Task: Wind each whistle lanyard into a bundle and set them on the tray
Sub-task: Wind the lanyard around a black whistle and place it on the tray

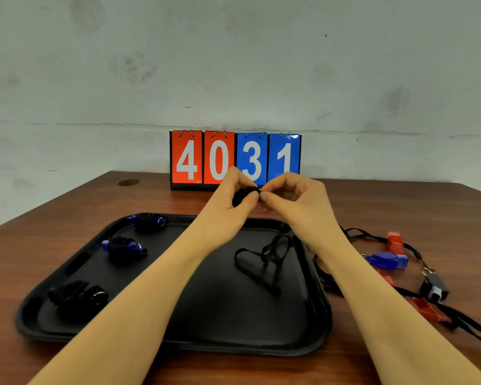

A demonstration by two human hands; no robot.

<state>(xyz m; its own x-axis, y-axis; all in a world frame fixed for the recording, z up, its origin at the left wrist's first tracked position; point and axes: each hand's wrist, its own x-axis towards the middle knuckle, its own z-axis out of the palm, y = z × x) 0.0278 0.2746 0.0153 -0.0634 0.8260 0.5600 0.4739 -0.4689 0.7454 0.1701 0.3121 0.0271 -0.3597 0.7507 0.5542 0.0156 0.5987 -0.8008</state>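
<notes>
Above the far edge of the black tray [178,337], my left hand [233,195] grips a wound black lanyard bundle [240,197]. My right hand [292,194] pinches its end right beside the left thumb. The whistle inside the bundle is hidden. Three wound bundles lie on the tray's left side: a blue one [150,222] at the far corner, another blue one [124,247] below it, and a black one [77,297] nearest me. A loose black cord [264,259] lies on the tray's right part.
Unwound whistles with tangled black lanyards lie on the wooden table right of the tray: a blue whistle [388,259], a red whistle [395,241], a black whistle [433,286] and another red whistle [428,309]. A flip scoreboard [235,159] reading 4031 stands at the wall.
</notes>
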